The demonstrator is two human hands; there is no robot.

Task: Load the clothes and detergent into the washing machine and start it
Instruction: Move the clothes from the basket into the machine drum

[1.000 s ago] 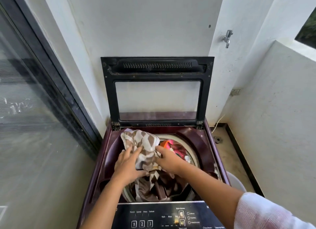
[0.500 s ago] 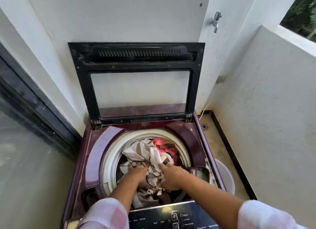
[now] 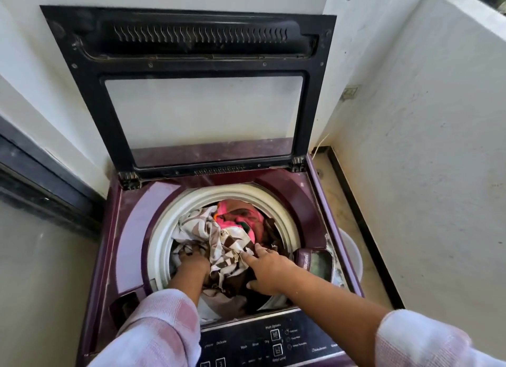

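Note:
A maroon top-loading washing machine stands with its black glass lid raised against the wall. Inside the white-rimmed drum lie a brown-and-white patterned cloth, a pink garment and dark brown fabric. My left hand is deep in the drum, its fingers buried in the patterned cloth. My right hand rests on top of the same cloth with fingers spread. No detergent container is in view.
The black control panel runs along the near edge. A detergent drawer recess sits right of the drum. A white bucket stands on the floor to the right, by a low white wall. A glass door is on the left.
Both hands have pushed the patterned cloth from above the opening down into the drum. The camera has tilted down and come closer to the machine.

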